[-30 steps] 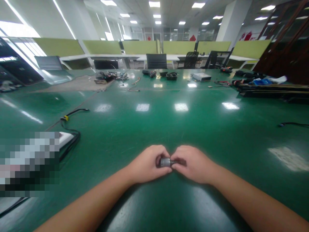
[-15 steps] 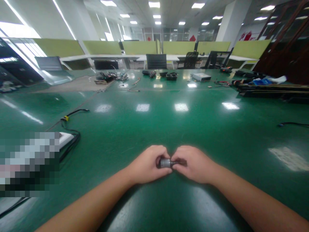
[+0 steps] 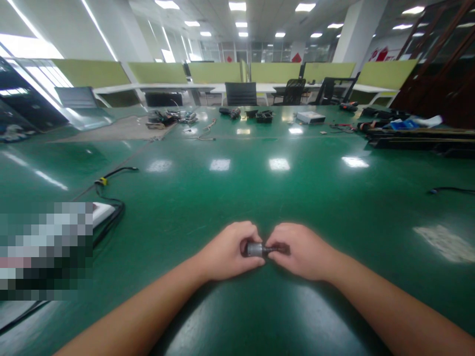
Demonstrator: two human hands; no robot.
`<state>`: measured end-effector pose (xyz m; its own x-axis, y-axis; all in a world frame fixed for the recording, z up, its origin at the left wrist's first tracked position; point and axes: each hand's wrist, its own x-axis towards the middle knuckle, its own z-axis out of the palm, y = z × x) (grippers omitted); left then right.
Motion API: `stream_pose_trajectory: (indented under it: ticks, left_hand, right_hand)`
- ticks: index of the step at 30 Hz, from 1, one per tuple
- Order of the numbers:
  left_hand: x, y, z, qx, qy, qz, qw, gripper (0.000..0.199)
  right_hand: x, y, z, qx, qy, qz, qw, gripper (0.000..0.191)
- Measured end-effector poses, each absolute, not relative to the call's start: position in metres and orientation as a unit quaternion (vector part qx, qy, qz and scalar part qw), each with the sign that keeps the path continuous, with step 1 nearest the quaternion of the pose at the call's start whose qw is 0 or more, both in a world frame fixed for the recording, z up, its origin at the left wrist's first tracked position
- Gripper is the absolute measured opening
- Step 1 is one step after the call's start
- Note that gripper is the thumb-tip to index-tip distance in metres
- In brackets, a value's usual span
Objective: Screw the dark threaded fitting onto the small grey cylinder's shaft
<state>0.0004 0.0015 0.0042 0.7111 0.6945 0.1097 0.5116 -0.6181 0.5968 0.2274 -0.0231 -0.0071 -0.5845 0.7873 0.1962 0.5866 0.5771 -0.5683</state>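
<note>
Low in the middle of the head view, my left hand [image 3: 232,251] curls around a small grey metal cylinder [image 3: 255,249], thumb and fingers closed on it. From the cylinder's right end a thin dark rod-like part [image 3: 269,249] runs toward my right hand [image 3: 300,251]. The right fingertips pinch that part, and its far end shows dark inside the curled palm. Whether the rod and cylinder are one piece, I cannot tell. Both hands are just above or resting at the green tabletop [image 3: 237,193].
A pixelated object [image 3: 44,249] is at the left, with black cables [image 3: 113,212] beside it. Farther back are a silver box [image 3: 310,117], black parts [image 3: 264,117] and tangled electronics [image 3: 166,118]. Dark panels [image 3: 411,141] are stacked at the right. A chair [image 3: 240,94] stands behind the table.
My right hand has shifted slightly to the right, so the gap between the fingertips of both hands is a little wider. My left hand keeps its hold on the cylinder.
</note>
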Motion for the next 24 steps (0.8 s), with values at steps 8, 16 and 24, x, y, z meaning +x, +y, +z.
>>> stream_pose_trajectory:
  ticks: [8,16,24]
  left_hand:
    - [0.0001,0.0021,0.0033,0.887,0.338,0.164,0.266,0.023]
    - [0.0000,0.0017,0.0033,0.888,0.336,0.163,0.269,0.023]
    - [-0.0002,0.0025,0.0038,0.886,0.335,0.167,0.273,0.024]
  right_hand:
    - [0.2300,-0.0233,-0.0054,-0.398,-0.862,0.229,0.216,0.006]
    - [0.2316,-0.0234,-0.0074,-0.400,-0.860,0.231,0.218,0.007]
    - [0.2341,-0.0231,-0.0044,-0.407,-0.860,0.228,0.206,0.004]
